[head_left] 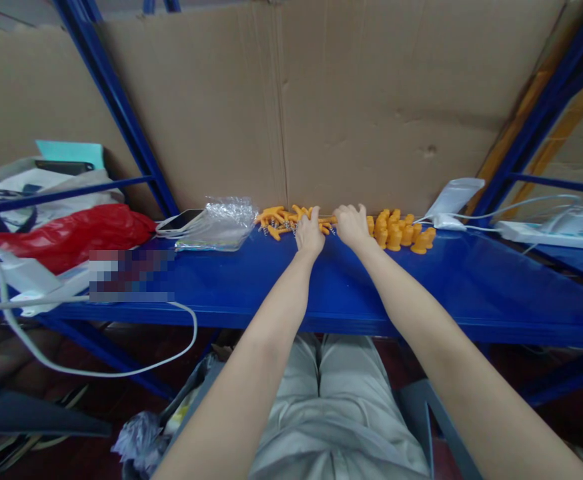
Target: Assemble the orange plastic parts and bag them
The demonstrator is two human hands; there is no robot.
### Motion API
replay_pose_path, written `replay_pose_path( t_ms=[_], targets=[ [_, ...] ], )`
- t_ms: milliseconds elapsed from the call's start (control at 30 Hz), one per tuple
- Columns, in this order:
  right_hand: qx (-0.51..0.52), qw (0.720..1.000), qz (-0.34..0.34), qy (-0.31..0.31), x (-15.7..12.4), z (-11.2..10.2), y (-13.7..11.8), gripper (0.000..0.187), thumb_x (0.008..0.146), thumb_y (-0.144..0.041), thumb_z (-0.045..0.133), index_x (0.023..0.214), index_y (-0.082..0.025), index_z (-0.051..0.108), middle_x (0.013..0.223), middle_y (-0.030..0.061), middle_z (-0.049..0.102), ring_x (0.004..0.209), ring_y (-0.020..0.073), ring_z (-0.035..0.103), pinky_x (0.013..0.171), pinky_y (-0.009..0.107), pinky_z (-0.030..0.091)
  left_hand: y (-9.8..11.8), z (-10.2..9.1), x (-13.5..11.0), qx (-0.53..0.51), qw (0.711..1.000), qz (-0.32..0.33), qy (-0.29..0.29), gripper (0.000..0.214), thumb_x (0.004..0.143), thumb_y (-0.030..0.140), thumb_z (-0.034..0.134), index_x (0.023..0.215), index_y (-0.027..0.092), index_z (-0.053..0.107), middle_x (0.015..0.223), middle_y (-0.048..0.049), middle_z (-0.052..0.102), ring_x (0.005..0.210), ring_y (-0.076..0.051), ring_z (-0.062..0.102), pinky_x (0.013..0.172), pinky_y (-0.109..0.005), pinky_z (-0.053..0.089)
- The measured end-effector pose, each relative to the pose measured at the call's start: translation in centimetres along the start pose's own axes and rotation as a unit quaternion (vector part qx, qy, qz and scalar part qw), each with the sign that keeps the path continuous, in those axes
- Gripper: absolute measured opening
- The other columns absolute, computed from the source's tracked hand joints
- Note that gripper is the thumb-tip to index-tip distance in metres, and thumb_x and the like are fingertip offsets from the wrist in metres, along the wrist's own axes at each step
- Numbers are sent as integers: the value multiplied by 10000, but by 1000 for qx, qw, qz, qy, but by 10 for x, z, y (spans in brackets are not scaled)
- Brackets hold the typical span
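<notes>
Loose orange plastic pieces (273, 215) with branching, hand-like ends and thin metal springs lie in a pile at the back of the blue shelf. My left hand (310, 235) is at the pile's right side, its fingers closed on an orange plastic piece. Just beside it, my right hand (352, 227) has its fingers curled round an orange piece, part of which shows between the two hands. My fingers hide most of what they hold. To the right of my right hand, several orange figures (394, 233) stand close together in rows.
Left of the pile lie a clear plastic bag (229, 223) and a phone (184, 221). A red plastic bag (79, 233) and a white cable (96, 371) are further left. Cardboard (346, 100) walls the back. A white power strip (554, 233) is at the right.
</notes>
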State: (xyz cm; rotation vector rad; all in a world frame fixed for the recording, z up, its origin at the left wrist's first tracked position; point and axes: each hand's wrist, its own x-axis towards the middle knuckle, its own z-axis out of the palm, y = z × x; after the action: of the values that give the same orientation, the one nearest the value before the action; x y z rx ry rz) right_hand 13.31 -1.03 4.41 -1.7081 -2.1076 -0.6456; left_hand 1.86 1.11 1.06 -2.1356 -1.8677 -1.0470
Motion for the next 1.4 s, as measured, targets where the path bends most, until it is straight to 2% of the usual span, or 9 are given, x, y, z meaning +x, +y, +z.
replay_pose_path(
  t_ms=[367, 600, 733, 833, 1067, 1267, 1400],
  targets=[
    [-12, 1000, 1, 27, -3, 13, -1, 380, 950, -62, 317, 1213, -115, 587, 1167, 194, 668, 1102, 299, 581, 1008, 462, 299, 0, 2, -4, 7, 1000, 23, -11, 592, 913, 54, 431, 1474, 244, 438, 1264, -148, 609, 1217, -275, 586, 1015, -377, 499],
    [3, 999, 16, 40, 0, 15, -3, 377, 963, -88, 311, 1246, -90, 560, 1154, 218, 671, 1129, 310, 584, 1016, 468, 308, -2, 4, -2, 3, 1000, 22, 20, 574, 919, 45, 402, 1462, 223, 459, 1269, -147, 594, 1210, -268, 581, 1022, -372, 489],
    [36, 999, -30, 18, 2, 20, 1, 353, 981, -165, 382, 1281, -87, 550, 1213, 218, 668, 1181, 314, 574, 1090, 511, 265, -7, 4, 0, -2, 999, -2, 46, 562, 918, 50, 416, 1452, 216, 471, 1295, -155, 577, 1181, -264, 590, 1027, -384, 482],
    [57, 997, -56, -5, 2, 22, 3, 374, 997, -180, 364, 1315, -96, 543, 1277, 214, 651, 1213, 307, 566, 1106, 531, 265, -10, 3, 0, 7, 999, -8, 53, 565, 922, 49, 403, 1456, 222, 473, 1299, -162, 573, 1160, -259, 598, 1031, -388, 477],
    [28, 998, -43, -48, 2, 14, 3, 342, 977, -142, 392, 1254, -87, 585, 1179, 214, 686, 1160, 314, 598, 1065, 501, 300, -9, 7, 1, 35, 999, 17, 17, 569, 915, 91, 469, 1465, 231, 449, 1275, -147, 589, 1182, -276, 583, 1041, -414, 472],
    [-3, 999, -47, -5, 3, 14, 0, 348, 971, -112, 346, 1227, -124, 582, 1150, 195, 682, 1133, 309, 576, 997, 458, 314, -9, 9, 1, 14, 1000, 0, 3, 566, 910, 85, 471, 1459, 222, 451, 1276, -147, 600, 1221, -273, 577, 1055, -393, 466],
    [-14, 999, -38, 29, 3, 19, -2, 324, 967, -115, 354, 1216, -98, 560, 1172, 207, 658, 1137, 310, 560, 1002, 448, 296, -11, 9, 1, -4, 1000, -11, 5, 556, 914, 82, 469, 1449, 231, 458, 1300, -147, 595, 1234, -263, 580, 1052, -380, 475]
  ],
)
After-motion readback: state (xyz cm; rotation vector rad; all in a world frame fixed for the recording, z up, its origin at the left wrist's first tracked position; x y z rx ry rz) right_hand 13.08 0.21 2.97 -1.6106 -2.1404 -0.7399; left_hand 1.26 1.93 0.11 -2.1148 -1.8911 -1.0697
